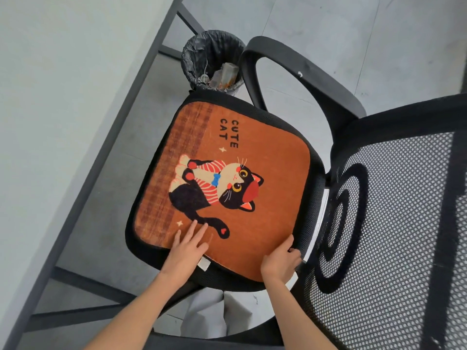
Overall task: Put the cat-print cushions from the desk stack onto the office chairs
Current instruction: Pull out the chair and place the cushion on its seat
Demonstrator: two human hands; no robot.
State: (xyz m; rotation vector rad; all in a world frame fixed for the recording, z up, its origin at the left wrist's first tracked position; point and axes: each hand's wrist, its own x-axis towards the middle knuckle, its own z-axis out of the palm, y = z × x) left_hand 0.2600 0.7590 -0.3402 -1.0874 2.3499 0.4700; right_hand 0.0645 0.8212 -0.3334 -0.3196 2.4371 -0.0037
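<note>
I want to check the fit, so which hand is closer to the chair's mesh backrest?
Right. The right hand grips the cushion corner beside the backrest; the left hand lies flat farther away.

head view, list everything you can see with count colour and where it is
cat-print cushion: one, orange with a black cat, lying on the chair seat
office chair: one, black, mesh backrest at right, armrest at the top
waste bin: one, black liner with rubbish inside, on the floor beyond the seat
desk: one, pale top with a dark frame, left of the chair
floor: grey
left hand: fingers flat on the cushion's near edge
right hand: grips the cushion's near corner by the backrest
</note>
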